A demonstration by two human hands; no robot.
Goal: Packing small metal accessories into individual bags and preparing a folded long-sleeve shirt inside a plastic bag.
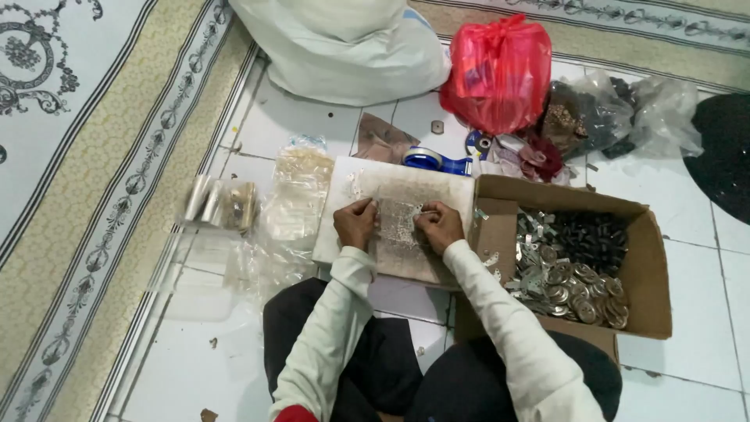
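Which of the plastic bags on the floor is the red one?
The red bag at the top, between the big white bag and the clear bags. It alone is bright red.

The small pale pieces (400,215) between the fingers are too small to tell apart; the white sack (344,43) at twelve o'clock is cut off by the top edge; the knees run off the bottom edge.

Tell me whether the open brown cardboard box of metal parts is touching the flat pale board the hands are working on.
Touching. The head view shows the cardboard box's left flap meeting the pale board's right edge with no floor visible between them.
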